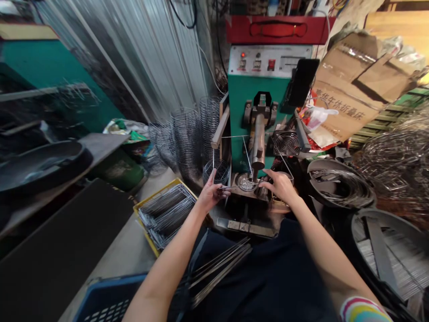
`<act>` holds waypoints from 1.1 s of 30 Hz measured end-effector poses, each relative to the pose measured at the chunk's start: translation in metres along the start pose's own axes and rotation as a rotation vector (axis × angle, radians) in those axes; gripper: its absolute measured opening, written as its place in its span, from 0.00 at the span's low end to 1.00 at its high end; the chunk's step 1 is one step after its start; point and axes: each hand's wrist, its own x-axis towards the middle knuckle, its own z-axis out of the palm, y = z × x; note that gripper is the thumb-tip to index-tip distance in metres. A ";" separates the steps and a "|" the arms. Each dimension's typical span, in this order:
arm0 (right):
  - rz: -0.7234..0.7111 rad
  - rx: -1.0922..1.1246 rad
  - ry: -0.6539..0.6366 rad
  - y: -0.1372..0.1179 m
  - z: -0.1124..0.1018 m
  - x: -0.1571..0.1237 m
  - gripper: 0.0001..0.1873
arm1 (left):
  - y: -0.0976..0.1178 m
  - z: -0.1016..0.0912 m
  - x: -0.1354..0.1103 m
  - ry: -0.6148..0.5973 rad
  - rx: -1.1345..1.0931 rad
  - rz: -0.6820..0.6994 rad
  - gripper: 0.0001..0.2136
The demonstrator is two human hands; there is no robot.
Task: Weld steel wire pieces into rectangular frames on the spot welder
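Observation:
My left hand is closed in a pinch on a bent wire piece that rises upright from my fingers and runs across toward the machine. My right hand reaches in from the right, its fingers curled on the other end of the wire at the round metal fixture. Above the fixture stands the electrode arm of a green spot welder. A bundle of straight wires lies across my lap.
A yellow tray of bent wire frames sits at my left. Stacks of round wire baskets stand behind it. A small fan, coiled wire rings, a blue crate and a cardboard box crowd the surroundings.

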 end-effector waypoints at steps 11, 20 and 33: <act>0.013 -0.004 0.011 0.005 0.005 0.007 0.26 | 0.004 -0.001 0.005 0.002 0.013 -0.007 0.48; 0.457 0.171 0.364 0.066 -0.005 -0.015 0.30 | 0.000 -0.007 0.009 -0.036 0.034 0.001 0.46; 0.834 1.010 0.034 0.011 -0.018 -0.161 0.28 | -0.033 -0.021 -0.099 -0.156 -0.026 -0.080 0.44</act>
